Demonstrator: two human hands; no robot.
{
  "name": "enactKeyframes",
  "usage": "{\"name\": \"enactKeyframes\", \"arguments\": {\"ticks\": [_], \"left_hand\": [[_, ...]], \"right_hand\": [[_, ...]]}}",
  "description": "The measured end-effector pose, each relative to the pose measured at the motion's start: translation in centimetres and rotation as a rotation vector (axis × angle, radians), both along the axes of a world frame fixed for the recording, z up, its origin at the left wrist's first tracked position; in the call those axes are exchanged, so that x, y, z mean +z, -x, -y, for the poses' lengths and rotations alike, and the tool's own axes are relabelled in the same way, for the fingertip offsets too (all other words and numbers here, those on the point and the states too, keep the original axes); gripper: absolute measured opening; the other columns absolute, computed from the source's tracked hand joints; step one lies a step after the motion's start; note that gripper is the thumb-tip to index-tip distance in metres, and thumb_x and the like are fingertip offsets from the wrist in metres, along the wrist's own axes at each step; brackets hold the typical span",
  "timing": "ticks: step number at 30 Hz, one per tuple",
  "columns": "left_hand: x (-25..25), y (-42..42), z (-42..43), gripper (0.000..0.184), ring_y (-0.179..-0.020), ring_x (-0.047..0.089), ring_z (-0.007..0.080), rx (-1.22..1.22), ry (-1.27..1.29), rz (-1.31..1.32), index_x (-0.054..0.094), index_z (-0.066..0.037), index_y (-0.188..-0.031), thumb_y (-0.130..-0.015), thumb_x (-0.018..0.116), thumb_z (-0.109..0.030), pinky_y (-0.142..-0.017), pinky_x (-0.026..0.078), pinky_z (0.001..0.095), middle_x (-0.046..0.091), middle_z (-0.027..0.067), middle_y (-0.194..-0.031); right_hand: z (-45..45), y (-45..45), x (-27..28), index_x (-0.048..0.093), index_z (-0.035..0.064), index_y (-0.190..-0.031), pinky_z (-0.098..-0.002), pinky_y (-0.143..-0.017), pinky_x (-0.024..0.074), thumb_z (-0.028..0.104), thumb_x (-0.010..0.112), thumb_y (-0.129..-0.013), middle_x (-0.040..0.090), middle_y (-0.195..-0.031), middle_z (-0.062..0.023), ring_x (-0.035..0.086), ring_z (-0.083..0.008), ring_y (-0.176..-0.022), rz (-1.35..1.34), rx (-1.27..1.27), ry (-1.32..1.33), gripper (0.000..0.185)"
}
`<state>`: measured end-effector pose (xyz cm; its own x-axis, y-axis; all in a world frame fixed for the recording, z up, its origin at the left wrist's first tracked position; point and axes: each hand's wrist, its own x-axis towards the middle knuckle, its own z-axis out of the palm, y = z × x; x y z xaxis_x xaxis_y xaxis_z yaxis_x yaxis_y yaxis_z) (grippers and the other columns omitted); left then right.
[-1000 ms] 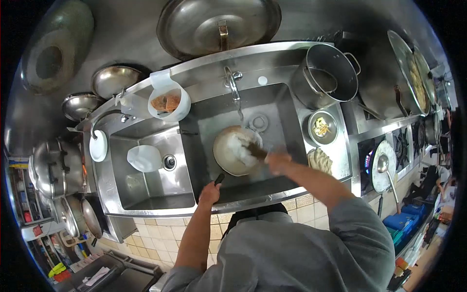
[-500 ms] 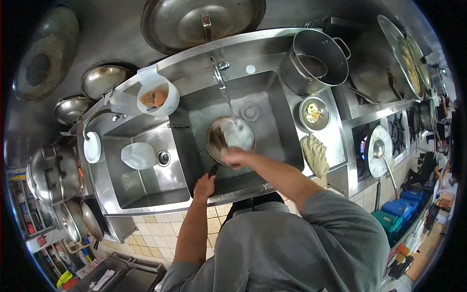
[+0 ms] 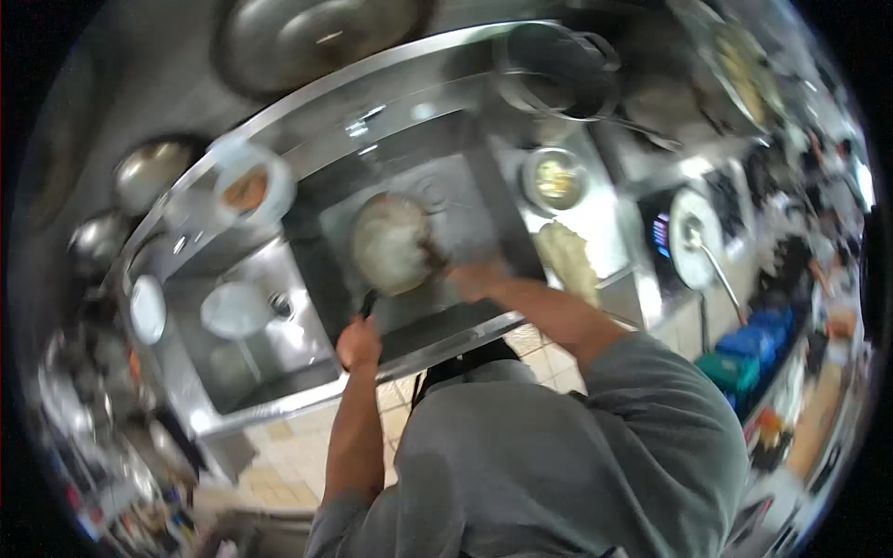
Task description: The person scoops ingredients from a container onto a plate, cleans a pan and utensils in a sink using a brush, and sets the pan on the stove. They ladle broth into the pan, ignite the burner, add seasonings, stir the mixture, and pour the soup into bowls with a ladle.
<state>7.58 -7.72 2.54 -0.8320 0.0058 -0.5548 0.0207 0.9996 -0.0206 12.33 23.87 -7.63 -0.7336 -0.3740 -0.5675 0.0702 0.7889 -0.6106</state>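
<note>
My left hand (image 3: 359, 344) is closed round the black handle of a frying pan (image 3: 386, 244), which is over the large sink basin (image 3: 498, 200) with whitish, foamy water in it. My right hand (image 3: 478, 279) is closed on a brush (image 3: 431, 254) whose brown bristles are at the pan's right edge. Motion smears this hand and the brush, and the fingers hide the brush's grip.
The tap (image 3: 365, 126) stands behind the basin. On the left, a smaller sink holds a white plastic container (image 3: 233, 310). A metal bowl (image 3: 555, 179), a cloth (image 3: 569, 263) and a large pot (image 3: 558, 79) are to the right. Beyond them, a wok (image 3: 696, 239) sits on the stove.
The whole view has shifted and blurred. My right hand has moved the brush from inside the pan to its right edge. My left hand still grips the handle.
</note>
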Motion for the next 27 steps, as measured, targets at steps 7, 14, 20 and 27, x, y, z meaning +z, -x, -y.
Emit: {"name": "enactKeyframes", "arguments": {"ticks": [7, 14, 20, 27], "left_hand": [[-1.0, -0.9, -0.6, 0.042, -0.107, 0.066, 0.0412, -0.026, -0.125, -0.022, 0.061, -0.008, -0.125, -0.101, 0.051, -0.041, -0.089, 0.053, 0.0519, 0.070, 0.0241, -0.112], [-1.5, -1.2, 0.9, 0.043, -0.111, 0.063, 0.0445, 0.058, -0.237, 0.081, 0.066, -0.004, -0.118, -0.101, 0.050, -0.040, -0.094, 0.051, 0.0522, 0.068, 0.0262, -0.115], [-3.7, -0.4, 2.1, 0.046, -0.111, 0.063, 0.0460, -0.038, -0.238, 0.108, 0.061, -0.001, -0.121, -0.101, 0.051, -0.041, -0.095, 0.050, 0.0543, 0.068, 0.0268, -0.114], [-2.5, -0.6, 1.2, 0.042, -0.112, 0.063, 0.0444, 0.011, -0.223, 0.050, 0.061, -0.006, -0.122, -0.101, 0.050, -0.041, -0.096, 0.051, 0.0529, 0.067, 0.0252, -0.119]], "right_hand": [[9.3, 8.0, 10.5, 0.027, 0.0187, -0.158, -0.0339, -0.045, 0.0475, 0.030, 0.063, -0.096, 0.061, -0.077, -0.0068, 0.055, -0.0183, -0.051, 0.419, -1.316, 1.078, 0.073], [2.5, 3.5, 12.2, 0.031, 0.0194, -0.155, -0.0468, -0.086, 0.0544, 0.019, 0.057, -0.087, 0.066, -0.110, -0.0278, 0.064, -0.0434, -0.104, -0.166, -0.785, -0.053, 0.072], [9.7, 0.1, 6.5, 0.033, 0.0013, -0.149, -0.0470, -0.090, 0.0532, 0.008, 0.058, -0.085, 0.062, -0.123, -0.0309, 0.067, -0.0403, -0.105, 0.081, -0.232, -0.163, 0.069], [11.9, 9.1, 8.3, 0.017, -0.0011, -0.154, -0.0413, -0.047, 0.0504, 0.019, 0.058, -0.088, 0.061, -0.066, -0.0160, 0.063, -0.0265, -0.053, 0.423, -1.159, 0.786, 0.080]]}}
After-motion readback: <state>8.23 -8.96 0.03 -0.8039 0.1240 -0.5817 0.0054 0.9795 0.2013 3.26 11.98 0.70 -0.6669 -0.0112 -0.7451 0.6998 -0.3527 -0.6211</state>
